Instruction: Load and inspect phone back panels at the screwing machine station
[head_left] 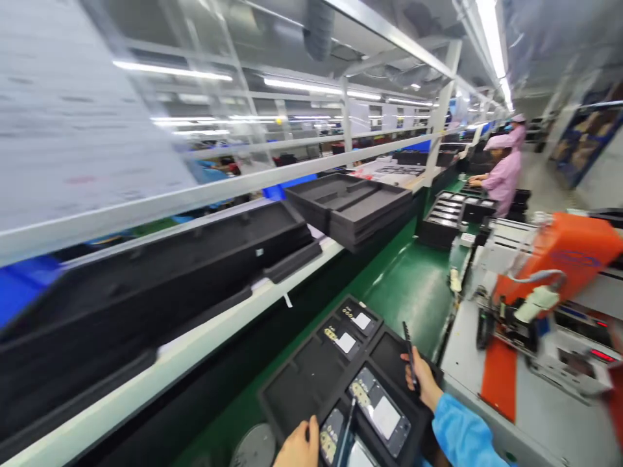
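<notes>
My right hand (424,381) grips a thin black phone part (409,355), seen almost edge-on, above the right side of a black foam tray (304,383). At the bottom, my left hand (298,446) has its fingers curled near the tray's lower left; whatever is between them is hidden. Inside the tray lie phone assemblies with pale rectangles and gold-coloured parts: one phone assembly (382,414) in the nearer row, another (344,338) at the far end. A slim phone part (346,429) stands tilted beside the lower assembly, partly cut off by the frame.
Stacked black trays (370,207) stand on the shelf at left. An orange machine (559,253) occupies the right bench. Along the green line surface (403,279) are more filled trays (440,220); a co-worker in pink (503,175) works beyond. A round grey disc (254,447) is low down.
</notes>
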